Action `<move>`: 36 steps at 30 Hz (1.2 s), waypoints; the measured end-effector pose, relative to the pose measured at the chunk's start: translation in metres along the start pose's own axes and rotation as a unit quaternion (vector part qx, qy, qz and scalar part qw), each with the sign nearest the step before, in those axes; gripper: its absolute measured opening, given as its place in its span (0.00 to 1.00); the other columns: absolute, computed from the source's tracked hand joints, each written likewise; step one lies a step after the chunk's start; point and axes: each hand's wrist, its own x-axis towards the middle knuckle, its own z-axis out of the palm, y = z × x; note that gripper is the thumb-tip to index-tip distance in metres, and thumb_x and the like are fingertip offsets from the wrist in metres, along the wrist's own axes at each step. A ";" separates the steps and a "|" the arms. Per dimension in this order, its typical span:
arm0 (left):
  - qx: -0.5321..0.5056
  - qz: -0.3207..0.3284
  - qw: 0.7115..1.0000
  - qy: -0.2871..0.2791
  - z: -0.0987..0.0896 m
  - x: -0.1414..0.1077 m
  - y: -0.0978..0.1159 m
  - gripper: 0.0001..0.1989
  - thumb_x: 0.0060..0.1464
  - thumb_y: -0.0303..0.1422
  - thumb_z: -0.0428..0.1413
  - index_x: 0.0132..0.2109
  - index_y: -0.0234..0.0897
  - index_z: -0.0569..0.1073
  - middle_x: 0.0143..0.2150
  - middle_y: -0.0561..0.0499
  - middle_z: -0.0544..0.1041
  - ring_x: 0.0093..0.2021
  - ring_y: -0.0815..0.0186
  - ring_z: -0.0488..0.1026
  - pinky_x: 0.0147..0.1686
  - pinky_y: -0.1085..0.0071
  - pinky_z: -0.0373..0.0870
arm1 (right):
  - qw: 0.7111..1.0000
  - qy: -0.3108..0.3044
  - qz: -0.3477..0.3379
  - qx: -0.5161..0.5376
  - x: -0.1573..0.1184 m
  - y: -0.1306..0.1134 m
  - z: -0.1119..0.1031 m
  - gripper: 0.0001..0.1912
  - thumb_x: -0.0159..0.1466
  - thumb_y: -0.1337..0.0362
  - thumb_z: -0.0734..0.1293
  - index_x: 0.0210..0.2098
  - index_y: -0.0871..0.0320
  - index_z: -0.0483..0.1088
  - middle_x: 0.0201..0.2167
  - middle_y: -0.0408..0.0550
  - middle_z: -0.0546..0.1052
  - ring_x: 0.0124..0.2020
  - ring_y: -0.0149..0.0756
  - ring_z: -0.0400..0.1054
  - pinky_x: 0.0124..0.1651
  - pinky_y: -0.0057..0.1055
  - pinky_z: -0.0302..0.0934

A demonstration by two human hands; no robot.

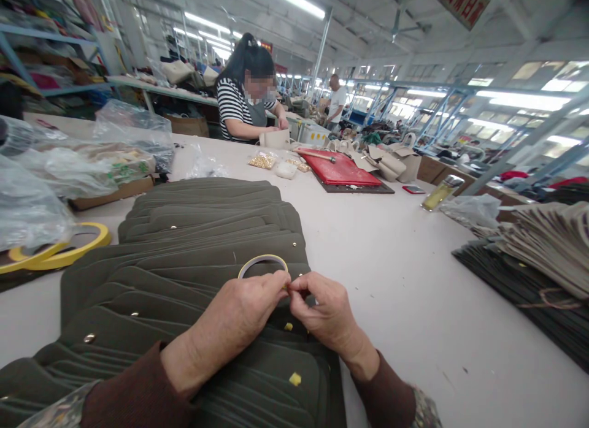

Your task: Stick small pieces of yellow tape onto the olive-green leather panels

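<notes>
Dark green flat pieces (184,281) lie in overlapping rows, with small metal studs and yellow tape bits (295,378) on some of them. Above these pieces my left hand (243,311) is closed, its fingertips meeting those of my right hand. A roll of yellow tape (263,260) shows just behind my left fingers, partly hidden by them, and that hand holds it. My right hand (324,311) is pinched at the roll's near side; a tiny yellow spot shows between the fingertips, too small to make out fully.
More yellow tape rolls (73,247) and plastic bags (78,170) are at left. Ahead lie a red pad (340,167) and gold studs (262,160). A bottle (442,193), a phone (413,189) and stacked pieces (547,250) are at right. A person in stripes works across the table.
</notes>
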 end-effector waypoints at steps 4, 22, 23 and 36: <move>0.026 0.002 0.999 0.026 0.001 0.001 -0.001 0.06 0.63 0.27 0.47 0.36 0.40 0.65 0.29 0.57 0.71 0.27 0.67 0.72 0.26 0.72 0.61 | 0.999 0.013 0.038 0.011 -0.002 -0.004 0.002 0.08 0.58 0.71 0.62 0.28 0.58 0.72 0.22 0.45 0.75 0.23 0.31 0.68 0.29 0.26 0.62; 0.138 -0.043 0.986 -0.083 0.004 0.010 0.003 0.08 0.60 0.23 0.48 0.39 0.39 0.68 0.36 0.51 0.74 0.37 0.60 0.73 0.31 0.66 0.70 | 0.853 -0.030 0.433 0.290 -0.002 0.055 0.005 0.14 0.49 0.57 0.72 0.26 0.63 0.75 0.16 0.42 0.73 0.16 0.26 0.66 0.21 0.22 0.64; 0.134 -0.045 0.986 -0.087 0.004 0.010 0.003 0.07 0.60 0.23 0.48 0.40 0.39 0.68 0.37 0.51 0.74 0.37 0.60 0.73 0.31 0.66 0.71 | 0.860 -0.037 0.427 0.277 -0.002 0.055 0.006 0.14 0.50 0.57 0.72 0.26 0.63 0.75 0.16 0.42 0.73 0.16 0.26 0.65 0.20 0.21 0.63; 0.127 -0.062 0.986 -0.084 0.003 0.007 0.001 0.05 0.61 0.26 0.49 0.40 0.40 0.68 0.37 0.52 0.73 0.38 0.61 0.72 0.33 0.67 0.70 | 0.928 -0.049 0.355 0.102 -0.005 0.045 0.013 0.13 0.58 0.59 0.66 0.40 0.59 0.70 0.16 0.38 0.72 0.16 0.32 0.66 0.19 0.24 0.60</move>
